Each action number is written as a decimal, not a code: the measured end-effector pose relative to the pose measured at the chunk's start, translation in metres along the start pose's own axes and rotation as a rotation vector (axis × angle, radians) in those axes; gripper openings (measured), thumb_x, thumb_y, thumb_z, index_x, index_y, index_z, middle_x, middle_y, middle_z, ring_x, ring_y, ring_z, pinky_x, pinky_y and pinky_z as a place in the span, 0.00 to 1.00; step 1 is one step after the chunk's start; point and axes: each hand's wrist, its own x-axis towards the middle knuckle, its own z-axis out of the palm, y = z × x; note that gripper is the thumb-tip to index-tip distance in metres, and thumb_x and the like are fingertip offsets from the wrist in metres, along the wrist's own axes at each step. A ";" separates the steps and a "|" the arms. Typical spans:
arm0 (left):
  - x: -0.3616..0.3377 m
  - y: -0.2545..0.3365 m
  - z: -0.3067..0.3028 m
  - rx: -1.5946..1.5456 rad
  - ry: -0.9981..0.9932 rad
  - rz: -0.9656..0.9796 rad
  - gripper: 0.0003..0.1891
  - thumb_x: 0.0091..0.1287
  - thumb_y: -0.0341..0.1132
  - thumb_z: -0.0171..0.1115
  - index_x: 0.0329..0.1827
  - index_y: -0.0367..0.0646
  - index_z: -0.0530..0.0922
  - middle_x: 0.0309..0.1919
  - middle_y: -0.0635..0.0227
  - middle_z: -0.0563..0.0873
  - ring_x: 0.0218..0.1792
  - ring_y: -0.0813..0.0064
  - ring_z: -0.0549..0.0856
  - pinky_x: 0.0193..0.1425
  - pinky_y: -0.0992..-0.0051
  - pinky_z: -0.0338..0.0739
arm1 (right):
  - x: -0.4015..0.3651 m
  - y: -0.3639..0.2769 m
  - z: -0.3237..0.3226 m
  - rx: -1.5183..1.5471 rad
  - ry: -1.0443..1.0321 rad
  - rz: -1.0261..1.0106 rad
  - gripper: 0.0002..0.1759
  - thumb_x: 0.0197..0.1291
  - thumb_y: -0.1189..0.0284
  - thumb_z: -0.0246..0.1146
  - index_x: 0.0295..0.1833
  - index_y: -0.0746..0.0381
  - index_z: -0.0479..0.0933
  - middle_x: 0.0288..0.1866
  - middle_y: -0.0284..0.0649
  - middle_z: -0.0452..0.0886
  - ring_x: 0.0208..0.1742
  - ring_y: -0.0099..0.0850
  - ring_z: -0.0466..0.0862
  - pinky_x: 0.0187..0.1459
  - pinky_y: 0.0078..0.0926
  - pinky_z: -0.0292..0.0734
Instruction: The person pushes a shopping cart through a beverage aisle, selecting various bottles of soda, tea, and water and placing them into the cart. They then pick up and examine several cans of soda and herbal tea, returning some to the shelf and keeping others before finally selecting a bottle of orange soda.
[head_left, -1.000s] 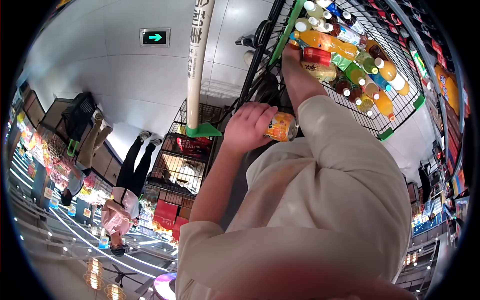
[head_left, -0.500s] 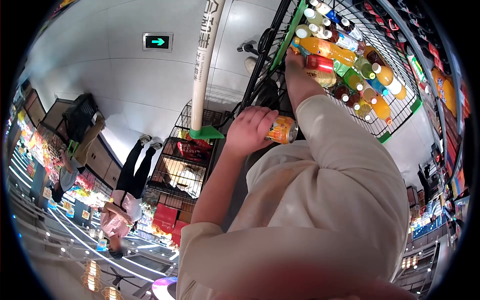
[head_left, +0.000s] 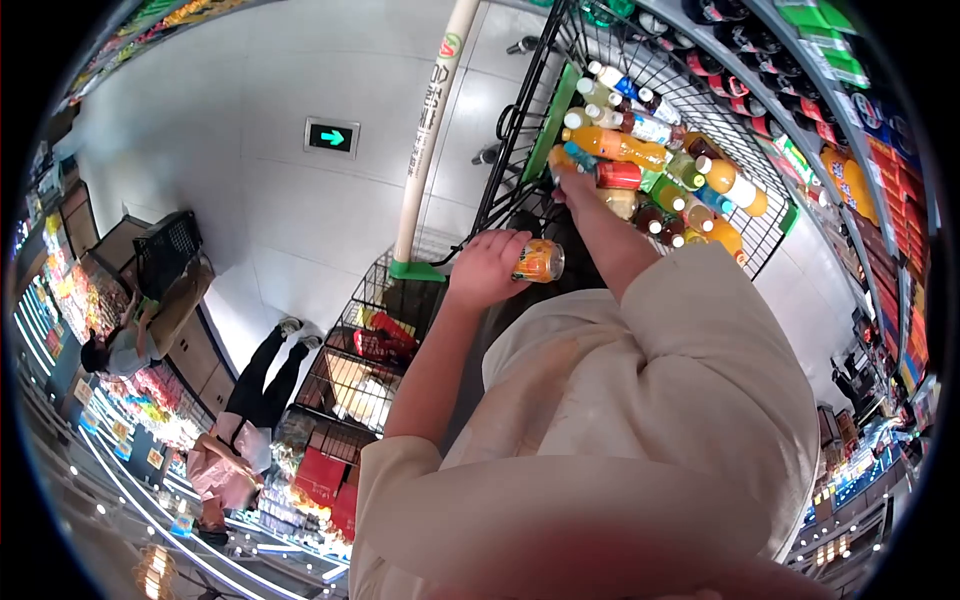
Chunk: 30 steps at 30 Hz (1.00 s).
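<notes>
My left hand point(head_left: 490, 268) is wrapped round an orange drink can point(head_left: 539, 261), which lies sideways with its metal end pointing right. My right hand point(head_left: 574, 188) reaches to the near side of the shopping cart point(head_left: 553, 130), fingers closed on an orange can point(head_left: 562, 159), partly hidden by the hand. Beside it inside the cart are a blue-capped item point(head_left: 580, 156), a red can point(head_left: 620, 176) and a large orange soda bottle point(head_left: 625, 149). Several more drink bottles lie or stand beyond, among them a white-capped orange juice bottle point(head_left: 722, 178).
A beige post point(head_left: 425, 140) with a green foot stands left of the cart. Wire baskets point(head_left: 345, 385) holding packaged goods are beside my left arm. Drink shelves point(head_left: 870, 130) line the right. A person in pink point(head_left: 225, 465) and another person point(head_left: 135, 340) stand at the left.
My right hand has drawn back slightly toward the cart's near edge, and the orange can in it shows more. The left hand keeps its can. The whole view has shifted a little.
</notes>
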 end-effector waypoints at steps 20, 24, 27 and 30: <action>0.017 -0.002 -0.030 0.161 0.031 0.103 0.35 0.49 0.42 0.75 0.63 0.44 0.76 0.49 0.54 0.87 0.53 0.51 0.86 0.59 0.56 0.80 | -0.257 -0.078 -0.298 0.138 -0.723 -0.744 0.37 0.58 0.78 0.71 0.72 0.55 0.67 0.55 0.32 0.82 0.49 0.23 0.83 0.45 0.25 0.79; 0.022 0.003 -0.042 0.112 0.019 0.140 0.33 0.49 0.41 0.75 0.61 0.43 0.78 0.46 0.52 0.88 0.49 0.50 0.87 0.55 0.56 0.82 | -0.360 -0.011 -0.296 0.553 -0.809 -0.725 0.33 0.62 0.67 0.74 0.70 0.57 0.70 0.64 0.37 0.80 0.61 0.31 0.82 0.60 0.31 0.80; 0.017 -0.002 -0.039 0.093 0.059 0.144 0.33 0.49 0.41 0.75 0.60 0.42 0.78 0.46 0.52 0.88 0.48 0.50 0.87 0.54 0.56 0.83 | -0.379 0.063 -0.282 0.831 -1.090 -0.664 0.42 0.59 0.58 0.76 0.75 0.59 0.67 0.68 0.43 0.78 0.65 0.39 0.81 0.65 0.39 0.79; 0.012 -0.002 -0.043 0.122 0.066 0.195 0.33 0.49 0.41 0.76 0.60 0.42 0.78 0.45 0.52 0.88 0.48 0.49 0.87 0.55 0.55 0.82 | -0.408 0.115 -0.272 0.854 -1.260 -0.680 0.46 0.57 0.54 0.77 0.76 0.60 0.66 0.67 0.50 0.78 0.62 0.45 0.83 0.65 0.43 0.79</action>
